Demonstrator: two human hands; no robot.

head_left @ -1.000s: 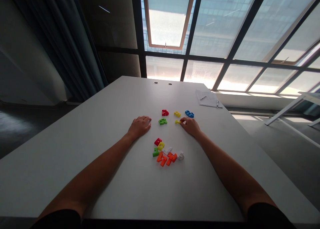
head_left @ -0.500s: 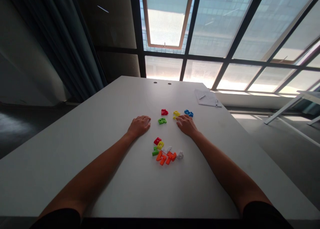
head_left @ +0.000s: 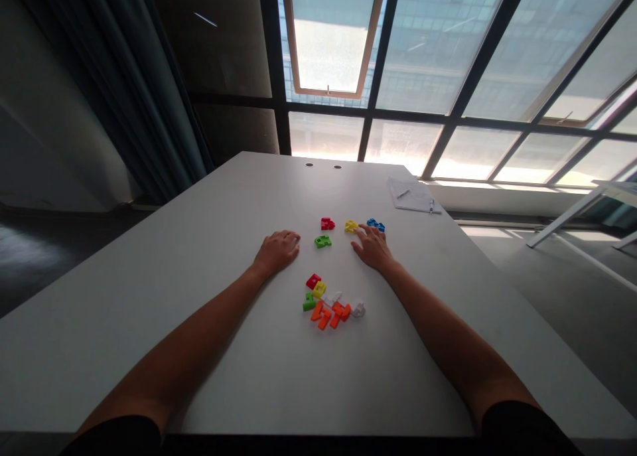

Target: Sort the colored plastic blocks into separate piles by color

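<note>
One yellow, knobbly plastic cluster (head_left: 351,226): located on white table (head_left: 239,376), just beside right hand (head_left: 373,247), fingers spread. Long axis and heading: indeterminable; right edge: unclear. Left hand (head_left: 279,249): fingers together, thumb apart.

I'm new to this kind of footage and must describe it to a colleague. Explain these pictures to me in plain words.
There is no machine here: you see a person's two bare hands. Every picture comes from one camera worn on that person's head, looking forward and down.

On the white table lies a near cluster of red, yellow, green, orange and white pieces. Farther off are a red piece, green piece, yellow piece and blue piece, and some paper with pens.

The right hand is open beside the yellow and blue ones, apparently holding nothing. The left hand rests on the table; whether it holds anything is unclear.
</note>
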